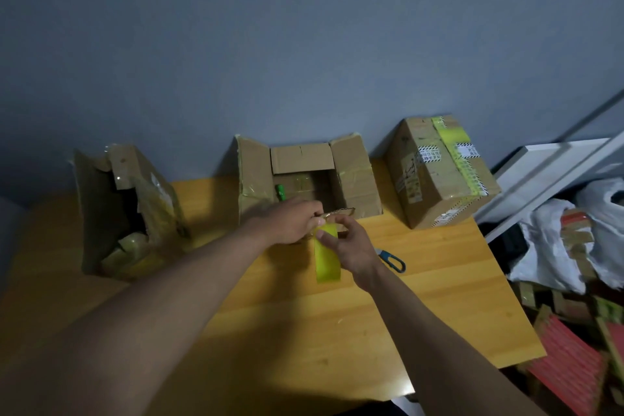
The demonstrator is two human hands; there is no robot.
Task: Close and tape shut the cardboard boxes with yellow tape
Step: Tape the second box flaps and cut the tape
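Three cardboard boxes stand along the back of a wooden table [337, 314]. The middle box [354, 179] is open, flaps up, with a green object [280, 192] inside. The right box [435, 176] is closed and bears yellow tape. The left box [111, 213] is torn open. In front of the middle box my left hand [290, 219] grips the tape roll [337, 213], mostly hidden by my fingers. My right hand [351, 246] pinches a strip of yellow tape [327, 260] that hangs down from the roll.
Blue-handled scissors [391, 260] lie on the table just right of my right hand. A white shelf frame [540, 172] and white plastic bags [567, 240] with red and brown packages stand off the table's right edge. A grey wall is behind the boxes.
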